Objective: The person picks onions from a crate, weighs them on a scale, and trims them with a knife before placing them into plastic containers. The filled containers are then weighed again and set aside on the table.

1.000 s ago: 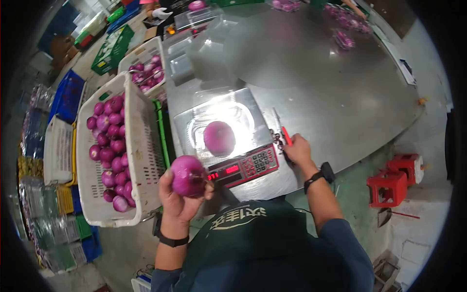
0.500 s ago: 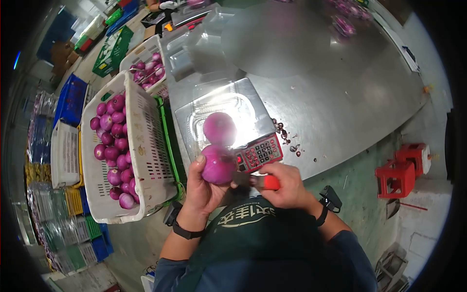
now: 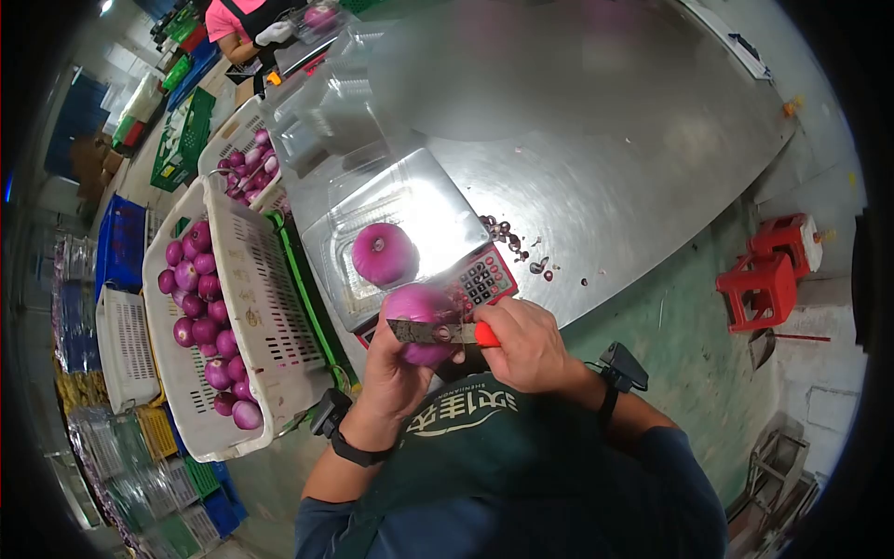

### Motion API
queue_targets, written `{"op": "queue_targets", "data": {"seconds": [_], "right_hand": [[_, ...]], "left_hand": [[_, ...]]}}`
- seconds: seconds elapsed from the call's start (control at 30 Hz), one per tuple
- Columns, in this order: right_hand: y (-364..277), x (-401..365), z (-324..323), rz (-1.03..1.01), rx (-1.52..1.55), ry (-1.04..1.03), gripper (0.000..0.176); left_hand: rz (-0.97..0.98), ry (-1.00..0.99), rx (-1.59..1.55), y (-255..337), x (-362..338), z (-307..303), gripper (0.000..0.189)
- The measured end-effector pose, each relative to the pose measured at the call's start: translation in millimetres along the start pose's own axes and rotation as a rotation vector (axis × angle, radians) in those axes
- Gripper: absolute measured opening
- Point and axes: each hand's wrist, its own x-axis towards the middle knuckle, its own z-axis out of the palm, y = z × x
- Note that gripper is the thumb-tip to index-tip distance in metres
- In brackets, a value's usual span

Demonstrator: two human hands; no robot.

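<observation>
My left hand [image 3: 389, 374] is closed around a red onion [image 3: 424, 304] held in front of my apron. In my right hand [image 3: 529, 347] is a knife [image 3: 424, 333] with an orange-red handle, its dark-stained blade lying across the onion's near side. Just beyond, a second red onion [image 3: 384, 253] sits in a clear plastic tray [image 3: 349, 210]. That tray rests on a scale [image 3: 447, 210] with a red keypad [image 3: 486, 277], which my hands partly hide.
A white crate [image 3: 265, 298] of red onions stands at the left, with another onion crate [image 3: 233, 140] behind it. Dark trimmings [image 3: 507, 238] lie on the metal table [image 3: 633, 186]. Across the table's far left, a person [image 3: 247, 28] wears a white glove. Red stools [image 3: 759, 279] stand right.
The knife has swung up from below the onion to lie across it. My view has shifted, bringing more of the other person into sight.
</observation>
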Motion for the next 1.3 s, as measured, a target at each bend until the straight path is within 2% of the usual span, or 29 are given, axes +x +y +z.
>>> {"op": "queue_targets", "data": {"seconds": [0.07,0.23,0.3,0.37,0.43,0.5,0.63,0.7,0.73,0.77,0.83,0.9,0.97,1.03,1.1,1.13,1.2,1.23,1.3], "right_hand": [[2.0,-0.3,-4.1,-0.013,-0.008,-0.039,0.041],[9.4,-1.6,-8.0,0.014,-0.039,-0.072,0.039],[19.2,-4.7,-8.4,0.037,-0.053,-0.096,0.038],[48.9,-17.0,-8.0,0.208,-0.071,0.002,0.028],[86.4,-35.6,-9.7,0.442,-0.167,0.116,0.025],[114.9,-42.3,-16.4,0.618,-0.219,0.126,0.025],[178.5,-30.3,-8.5,0.69,-0.24,0.077,0.03],[194.5,-16.6,1.2,0.761,-0.433,0.031,0.035],[198.6,-12.3,4.3,0.576,-0.543,0.049,0.037],[200.1,-9.6,9.4,0.561,-0.536,0.04,0.037],[155.6,23.4,9.0,0.389,-0.271,0.135,0.035],[97.9,53.3,12.6,0.397,0.071,0.103,0.028],[65.6,70.9,22.0,0.314,0.217,0.009,0.034],[43.7,86.0,35.8,0.192,0.194,-0.057,0.042],[24.0,103.9,51.1,0.016,0.169,-0.104,0.046],[18.6,111.8,61.4,0.008,0.167,-0.107,0.046],[13.1,125.0,84.2,-0.133,0.062,-0.186,0.055],[9.2,129.7,93.4,-0.141,0.059,-0.19,0.055],[5.9,138.0,110.5,-0.048,-0.137,-0.332,0.064]], "left_hand": [[0.005,0.001,0.025,-0.5,2.4,0.2,0.053],[0.014,0.053,0.065,-2.3,7.8,6.0,0.053],[0.022,0.042,0.081,-0.2,9.1,8.1,0.058],[0.03,0.003,0.063,4.5,10.1,7.7,0.061],[0.055,-0.029,0.042,10.1,11.1,7.7,0.065],[0.011,-0.053,-0.077,15.2,11.9,9.1,0.067],[0.026,-0.07,-0.182,21.2,12.9,2.6,0.066],[0.033,-0.045,-0.26,25.4,9.3,-0.1,0.065],[0.046,-0.036,-0.261,27.4,7.5,-2.5,0.065],[0.056,-0.038,-0.281,29.6,6.0,-6.1,0.066],[0.082,-0.029,-0.303,33.2,1.6,-14.9,0.068],[0.131,0.003,-0.194,36.0,-4.1,-24.1,0.077],[0.179,0.015,-0.14,41.5,-11.3,-30.2,0.08],[0.231,0.022,-0.084,49.7,-18.7,-34.9,0.085],[0.385,0.18,0.121,60.5,-29.2,-38.6,0.094],[0.406,0.217,0.143,66.0,-34.3,-48.8,0.1],[0.443,0.261,0.218,75.5,-43.2,-60.5,0.101],[0.473,0.305,0.297,79.4,-46.5,-66.0,0.102],[0.487,0.347,0.301,84.2,-48.1,-74.9,0.105]]}}
